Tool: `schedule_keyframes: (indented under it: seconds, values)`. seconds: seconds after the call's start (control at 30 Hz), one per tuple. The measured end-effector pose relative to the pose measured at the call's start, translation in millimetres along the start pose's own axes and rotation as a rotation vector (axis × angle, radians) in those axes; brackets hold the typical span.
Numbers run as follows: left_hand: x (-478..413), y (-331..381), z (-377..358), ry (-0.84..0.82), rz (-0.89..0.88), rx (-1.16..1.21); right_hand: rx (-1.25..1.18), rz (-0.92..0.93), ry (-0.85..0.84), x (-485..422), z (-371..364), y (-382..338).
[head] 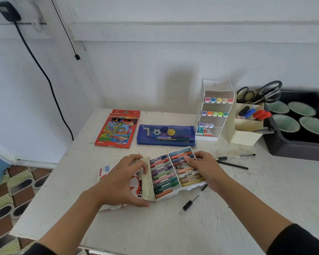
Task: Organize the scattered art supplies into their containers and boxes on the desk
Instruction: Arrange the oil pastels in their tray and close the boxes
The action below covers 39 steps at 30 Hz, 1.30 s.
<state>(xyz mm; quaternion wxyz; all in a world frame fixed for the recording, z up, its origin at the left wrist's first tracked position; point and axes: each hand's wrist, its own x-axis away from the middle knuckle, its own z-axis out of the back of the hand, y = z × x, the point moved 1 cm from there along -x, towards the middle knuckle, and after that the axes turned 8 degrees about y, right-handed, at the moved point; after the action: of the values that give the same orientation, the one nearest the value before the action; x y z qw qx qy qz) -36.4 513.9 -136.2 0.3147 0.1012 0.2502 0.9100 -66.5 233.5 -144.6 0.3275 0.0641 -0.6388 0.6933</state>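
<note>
An open oil pastel box [147, 183] lies in the middle of the white desk [155, 221], its white tray [175, 170] filled with several coloured pastels in two rows. My left hand [124, 183] grips the box's sleeve at the tray's left end. My right hand [204, 168] holds the tray's right side, fingers lying over the right row. Three black pens lie loose: one pen [236, 157] and a second pen [232, 165] right of the tray, a third pen [192, 199] in front of it.
At the back lie a red colour pencil box [118, 129] and a blue pencil case [166, 135]. A white marker rack [215, 111] and a cream organiser [247, 126] with scissors and markers stand back right. A black tray [300, 150] holds green cups.
</note>
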Motion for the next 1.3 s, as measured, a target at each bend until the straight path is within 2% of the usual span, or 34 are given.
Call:
schedule_keyframes:
  seconds: [0.13,0.3,0.47,0.7,0.9,1.03,1.3]
  values:
    - [-3.8,-1.1,-4.0,0.03,-0.019,0.003,-0.063,-0.084,-0.02,2.1,-1.0,-1.2]
    - [-4.6,-2.0,8.7,0.045,-0.007,0.16,-0.117,-0.141,-0.078,6.9,1.4,-3.0]
    - [-6.8,-3.2,16.1,0.042,-0.009,0.28,-0.207,-0.218,-0.324,16.7,7.3,-11.4]
    - [-12.7,-5.4,9.5,-0.019,0.032,0.253,-0.322,-0.237,-0.529,22.5,9.6,-8.1]
    - [-12.7,-4.0,23.6,-0.06,0.042,0.364,-0.542,-0.301,-0.498,19.2,8.1,1.1]
    - [-10.9,-3.2,29.2,-0.088,0.018,0.407,-0.596,-0.326,-0.468,19.3,6.2,0.0]
    - [-11.8,-3.1,32.2,-0.097,-0.008,0.26,-0.566,-0.317,-0.445,19.5,6.2,-8.7]
